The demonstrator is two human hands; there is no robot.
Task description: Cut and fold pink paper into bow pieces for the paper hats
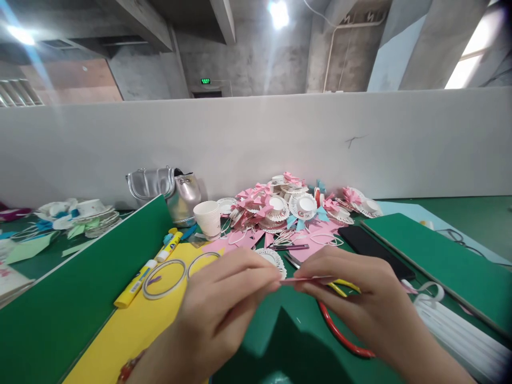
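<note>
From the head view I saw my left hand [224,309] and right hand [360,304] meeting above the green counter [280,330], each grip pinched closed on one end of a thin pink paper strip [304,279] stretched level between the fingertips. Under the right hand lay scissors [344,333] with red and yellow handles. Left of the hands a yellow sheet [132,330] carried two clear tape rings [165,278] and a yellow glue stick [134,282]. Farther back stood a white paper cup [208,217], a silver bag [168,192] and a heap of pink and white paper crafts [288,205]; a black phone [370,248] lay to the right.
</note>
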